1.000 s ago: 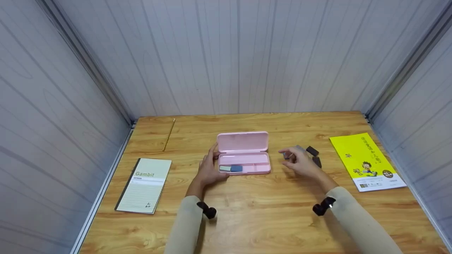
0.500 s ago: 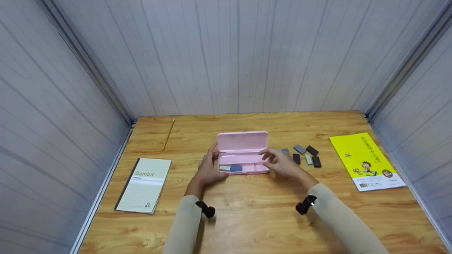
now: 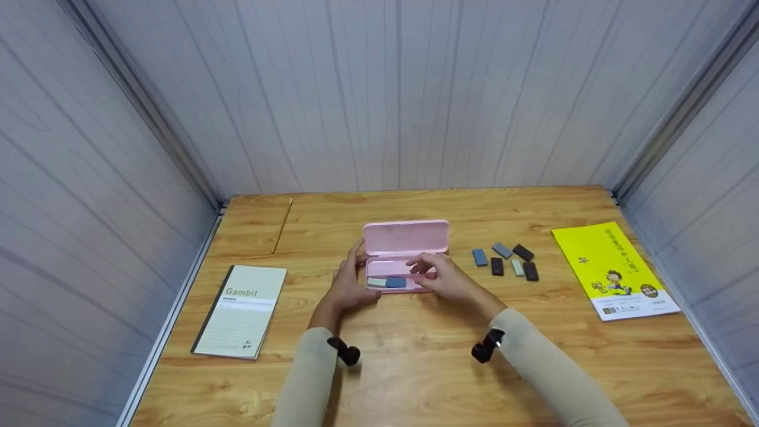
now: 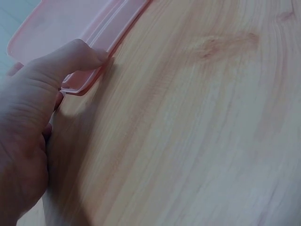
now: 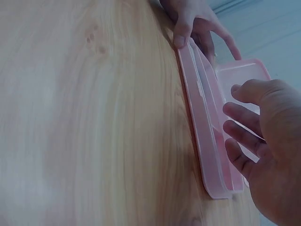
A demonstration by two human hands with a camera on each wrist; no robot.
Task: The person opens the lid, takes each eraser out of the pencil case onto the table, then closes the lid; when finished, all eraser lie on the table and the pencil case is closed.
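Observation:
A pink pencil case (image 3: 407, 238) lies on the table with its lid raised. In its front compartment lie a whitish eraser (image 3: 377, 283) and a blue eraser (image 3: 396, 283), end to end. My left hand (image 3: 350, 286) grips the case's left end, thumb on the front edge and fingers round the side and back. Over the right part of the tray hovers my right hand (image 3: 447, 280). Its fingers (image 5: 242, 134) are loosely bent and apart from the thumb, and the right wrist view shows nothing between them.
Right of the case lie several loose erasers, among them a blue eraser (image 3: 480, 257), a black eraser (image 3: 497, 267) and a whitish eraser (image 3: 517, 268). A yellow booklet (image 3: 605, 261) lies far right. At left are a notebook (image 3: 240, 311) and a pencil (image 3: 282, 225).
My right hand has moved left from the loose erasers to above the pencil case. The loose erasers it covered now show. My left hand keeps its place on the case.

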